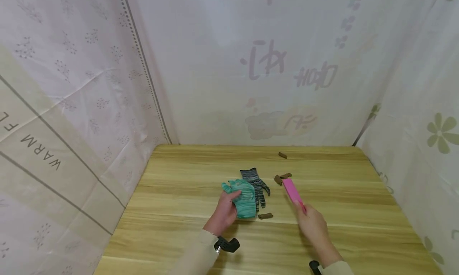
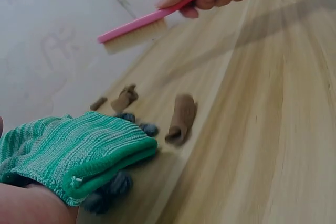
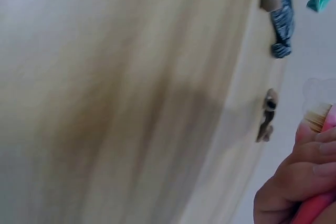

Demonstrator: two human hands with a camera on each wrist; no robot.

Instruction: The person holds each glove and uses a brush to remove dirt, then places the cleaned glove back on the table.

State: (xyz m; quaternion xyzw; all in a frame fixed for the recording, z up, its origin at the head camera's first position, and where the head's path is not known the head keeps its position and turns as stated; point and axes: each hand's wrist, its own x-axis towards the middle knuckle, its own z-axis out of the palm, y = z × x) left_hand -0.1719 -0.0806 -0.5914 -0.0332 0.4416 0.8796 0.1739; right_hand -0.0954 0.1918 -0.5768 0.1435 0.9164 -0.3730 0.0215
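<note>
My left hand [image 1: 226, 209] holds a green striped knit glove [image 1: 245, 199], thumb on top of it, above the table. Beneath and behind it lies a dark grey striped glove [image 1: 255, 179], flat on the wood. My right hand [image 1: 312, 224] grips a pink brush [image 1: 293, 191] by its handle; its pale bristles [image 2: 136, 36] point downward in the left wrist view, held above the table. Close to the brush's far end are curled brown pieces [image 1: 278, 179], like bark. Another brown piece [image 1: 265, 216] lies beside the green glove's cuff.
The wood-grain table [image 1: 172, 227] has one more brown piece [image 1: 282, 155] near its back edge. Printed cloth [image 1: 215, 67] hangs behind the table and along both sides. Each wrist wears a black strap device [image 1: 228, 245].
</note>
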